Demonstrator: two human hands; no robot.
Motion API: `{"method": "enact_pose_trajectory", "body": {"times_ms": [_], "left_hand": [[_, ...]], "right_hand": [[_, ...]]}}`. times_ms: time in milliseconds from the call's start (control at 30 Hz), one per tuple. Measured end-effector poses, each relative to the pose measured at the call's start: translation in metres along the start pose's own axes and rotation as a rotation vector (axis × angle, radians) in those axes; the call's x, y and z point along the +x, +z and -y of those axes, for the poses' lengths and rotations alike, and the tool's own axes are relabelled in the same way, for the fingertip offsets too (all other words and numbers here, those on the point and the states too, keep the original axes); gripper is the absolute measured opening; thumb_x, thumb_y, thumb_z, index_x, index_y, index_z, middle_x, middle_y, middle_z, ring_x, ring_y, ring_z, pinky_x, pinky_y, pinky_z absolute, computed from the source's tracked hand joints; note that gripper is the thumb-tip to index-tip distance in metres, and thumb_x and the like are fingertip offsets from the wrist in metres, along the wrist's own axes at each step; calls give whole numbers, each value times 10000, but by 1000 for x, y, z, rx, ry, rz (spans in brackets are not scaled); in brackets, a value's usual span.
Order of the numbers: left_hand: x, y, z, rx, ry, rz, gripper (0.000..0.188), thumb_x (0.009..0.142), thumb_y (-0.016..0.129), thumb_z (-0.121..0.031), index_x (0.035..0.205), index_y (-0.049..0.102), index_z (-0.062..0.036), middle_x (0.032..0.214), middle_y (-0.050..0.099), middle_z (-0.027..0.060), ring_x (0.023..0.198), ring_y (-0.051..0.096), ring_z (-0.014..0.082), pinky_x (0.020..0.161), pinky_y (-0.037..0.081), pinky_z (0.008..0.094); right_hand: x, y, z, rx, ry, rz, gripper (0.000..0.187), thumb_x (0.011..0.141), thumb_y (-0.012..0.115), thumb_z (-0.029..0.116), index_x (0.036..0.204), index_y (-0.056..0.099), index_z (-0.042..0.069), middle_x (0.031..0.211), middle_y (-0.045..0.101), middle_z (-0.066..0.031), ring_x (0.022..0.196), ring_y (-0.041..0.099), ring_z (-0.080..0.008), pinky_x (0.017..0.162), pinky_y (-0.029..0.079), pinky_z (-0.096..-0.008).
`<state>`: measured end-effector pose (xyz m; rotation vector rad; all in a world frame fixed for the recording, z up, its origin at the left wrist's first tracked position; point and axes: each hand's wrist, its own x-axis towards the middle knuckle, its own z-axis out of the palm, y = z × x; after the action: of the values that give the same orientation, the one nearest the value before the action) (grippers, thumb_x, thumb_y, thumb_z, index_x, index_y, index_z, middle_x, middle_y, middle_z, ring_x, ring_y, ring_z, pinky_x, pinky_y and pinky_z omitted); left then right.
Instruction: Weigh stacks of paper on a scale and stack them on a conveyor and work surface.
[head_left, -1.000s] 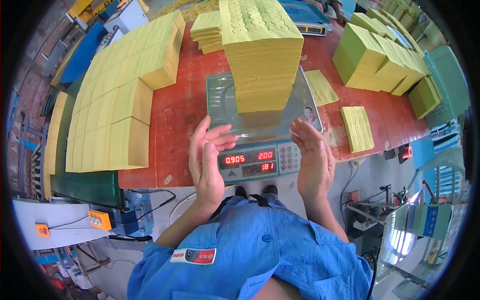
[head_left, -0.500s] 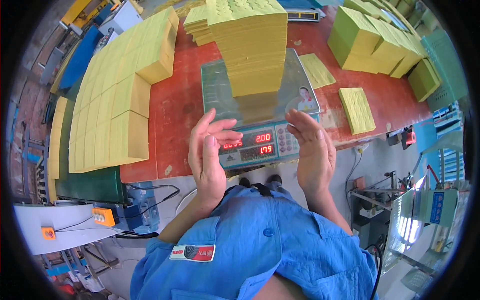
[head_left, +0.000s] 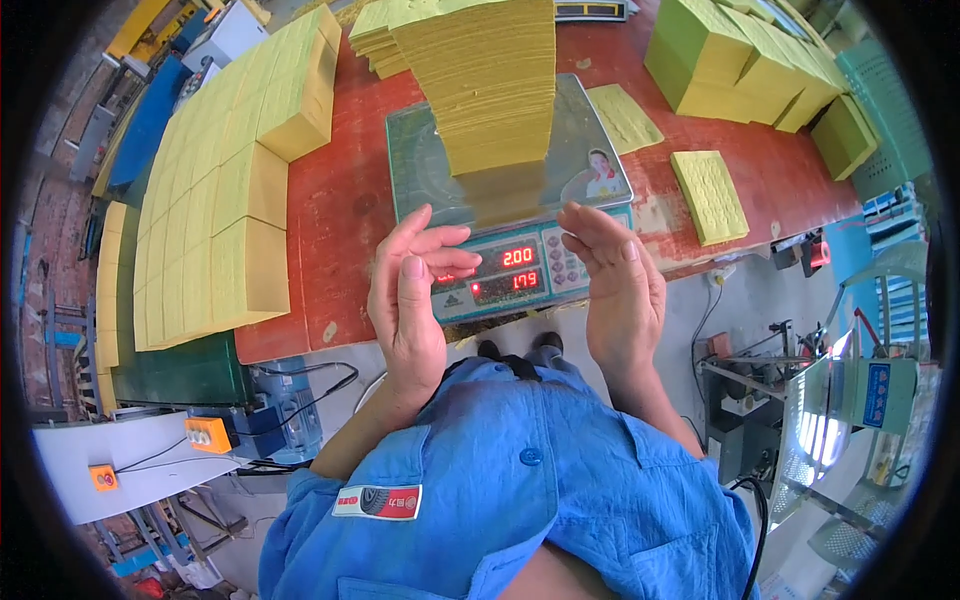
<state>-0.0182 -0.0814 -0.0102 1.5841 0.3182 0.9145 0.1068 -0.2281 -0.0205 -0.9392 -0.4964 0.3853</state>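
Observation:
A tall stack of yellow paper sheets (head_left: 490,95) stands upright on the metal pan of a digital scale (head_left: 420,165). Red digits glow on the scale's display panel (head_left: 505,268) at its near side. My left hand (head_left: 412,300) hovers over the panel's left end, fingers apart and partly covering the digits. Beyond the keypad, at the panel's right end, my right hand (head_left: 622,290) is raised with palm turned inward, fingers stretched and holding nothing. Both hands are apart from the stack.
Rows of yellow paper blocks (head_left: 215,200) fill the red table's (head_left: 335,210) left side. More yellow blocks (head_left: 735,70) stand at the far right. A thin yellow pad (head_left: 709,197) and a loose sheet (head_left: 622,117) lie right of the scale. A cable (head_left: 315,395) hangs below the left edge.
The view has shifted a little, so the stack, scale and table sit slightly higher and further left. My hands keep nearly the same pose, empty and raised over the scale's near side.

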Motion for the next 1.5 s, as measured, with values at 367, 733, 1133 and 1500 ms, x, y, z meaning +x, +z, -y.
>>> {"method": "enact_pose_trajectory", "body": {"times_ms": [367,733,1133,1500], "left_hand": [[14,2,-3,13,-23,0,430,1087,319,-265,1359,481,25,1145,651,207,904,676,233,821,522,349],[74,13,-10,24,116,-77,390,1075,315,-186,1324,510,43,1148,649,205,949,661,239,837,519,352],[171,27,37,-372,-154,-303,543,1061,387,-399,1469,411,-41,1459,480,99,1360,428,216,1132,326,374],[118,47,51,-472,-432,-241,525,1039,445,-376,1456,432,-57,1436,480,54,1329,436,163,1114,337,345]], "right_hand": [[10,1,-5,-2,0,-14,430,1078,387,224,1291,573,-100,1310,614,-206,1240,576,-278,1081,428,-400],[64,9,0,-17,-64,55,430,1078,385,219,1287,572,-107,1303,616,-217,1249,574,-290,1088,426,-410],[173,-1,-41,-136,-6,35,473,1063,430,316,1399,530,0,1416,556,-122,1350,458,-192,1145,310,-341],[120,5,-39,-135,143,-21,533,1093,295,309,1507,368,-18,1532,413,-131,1422,365,-211,1175,262,-341]]}}
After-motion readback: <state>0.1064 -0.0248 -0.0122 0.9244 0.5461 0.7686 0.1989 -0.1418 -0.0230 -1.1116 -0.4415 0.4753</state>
